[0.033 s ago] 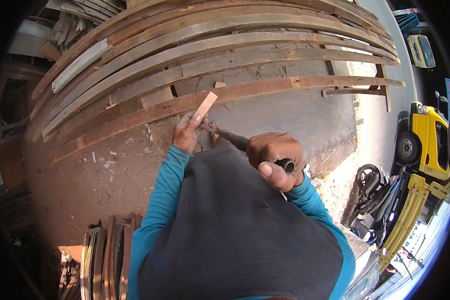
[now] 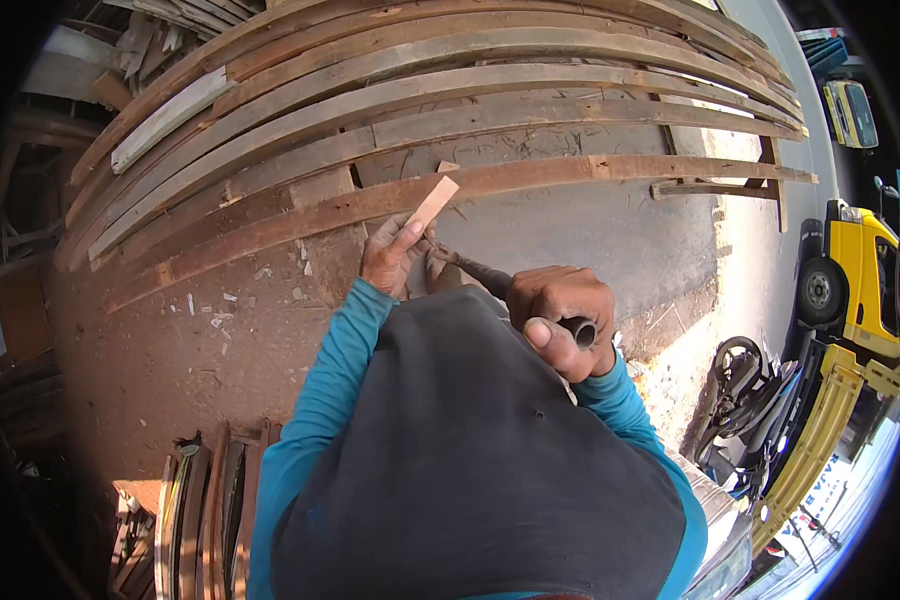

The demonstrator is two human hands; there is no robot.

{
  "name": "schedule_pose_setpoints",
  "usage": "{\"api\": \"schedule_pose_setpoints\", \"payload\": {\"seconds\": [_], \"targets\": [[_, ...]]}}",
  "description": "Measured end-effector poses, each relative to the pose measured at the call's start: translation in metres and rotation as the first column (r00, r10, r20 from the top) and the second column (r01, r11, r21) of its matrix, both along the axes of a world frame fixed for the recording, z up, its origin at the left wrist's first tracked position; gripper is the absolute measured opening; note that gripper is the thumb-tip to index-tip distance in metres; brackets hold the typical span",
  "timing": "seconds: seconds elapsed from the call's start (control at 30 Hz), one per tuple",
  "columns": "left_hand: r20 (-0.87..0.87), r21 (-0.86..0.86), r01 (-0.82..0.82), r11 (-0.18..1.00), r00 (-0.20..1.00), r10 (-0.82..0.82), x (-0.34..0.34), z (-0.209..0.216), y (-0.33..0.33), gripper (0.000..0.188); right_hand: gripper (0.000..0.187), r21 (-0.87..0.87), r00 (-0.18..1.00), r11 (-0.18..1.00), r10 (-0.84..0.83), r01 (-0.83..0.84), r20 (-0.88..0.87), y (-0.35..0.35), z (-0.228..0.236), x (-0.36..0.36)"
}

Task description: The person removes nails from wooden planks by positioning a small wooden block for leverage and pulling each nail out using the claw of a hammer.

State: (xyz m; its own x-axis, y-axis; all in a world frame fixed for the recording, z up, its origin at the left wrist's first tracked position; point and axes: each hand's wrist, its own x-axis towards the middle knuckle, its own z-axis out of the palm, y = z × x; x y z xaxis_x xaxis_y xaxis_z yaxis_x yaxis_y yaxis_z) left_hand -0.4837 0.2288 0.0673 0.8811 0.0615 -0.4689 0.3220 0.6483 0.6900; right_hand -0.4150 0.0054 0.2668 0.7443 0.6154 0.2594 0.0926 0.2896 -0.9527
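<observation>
My left hand (image 2: 388,260) is closed on a short, pale wooden strip (image 2: 435,204), thumb lying along its near face. The strip tilts up and to the right, its free end overlapping the nearest long beam (image 2: 530,176) in the picture. Wrapped round a dark, hollow pipe handle (image 2: 486,278) is my right hand (image 2: 570,315), with the pipe's open end showing beside the thumb. That handle runs left toward my left hand. Its far end is partly hidden there, so I cannot make out the tool's head.
Several long beams (image 2: 450,85) lie side by side across the far side, a whitish board (image 2: 170,120) on their left. Upright planks (image 2: 200,520) stand at lower left. Wood chips (image 2: 220,322) litter the ground. To the right are a motorcycle (image 2: 745,405) and a yellow truck (image 2: 863,285).
The wooden strip leans slightly more to the right, and my left hand has shifted a little that way. Both grips are unchanged; the whole view has moved slightly.
</observation>
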Motion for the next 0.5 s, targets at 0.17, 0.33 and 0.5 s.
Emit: {"api": "schedule_pose_setpoints", "payload": {"seconds": [0.17, 0.33, 0.5], "targets": [[-0.15, 0.358, 0.4, 0.844, 0.917, -0.371, 0.008, 0.03, -0.009, 0.079, 0.04, -0.405, 0.983, 0.901, -0.1, 0.156, 0.156, 0.011, -0.004, -0.045], [0.01, 0.419, 0.2, 0.886, 0.975, -0.224, -0.106, 0.052, 0.035, 0.055, 0.041, -0.405, 0.912, 0.818, -0.389, 0.408, 0.131, 0.053, 0.031, -0.133], [0.003, 0.354, 0.016, 0.935, 1.0, -0.018, -0.298, 0.044, 0.137, 0.044, 0.038, -0.085, 0.896, 0.895, -0.427, 0.438, 0.125, 0.124, 0.059, -0.215]]}}
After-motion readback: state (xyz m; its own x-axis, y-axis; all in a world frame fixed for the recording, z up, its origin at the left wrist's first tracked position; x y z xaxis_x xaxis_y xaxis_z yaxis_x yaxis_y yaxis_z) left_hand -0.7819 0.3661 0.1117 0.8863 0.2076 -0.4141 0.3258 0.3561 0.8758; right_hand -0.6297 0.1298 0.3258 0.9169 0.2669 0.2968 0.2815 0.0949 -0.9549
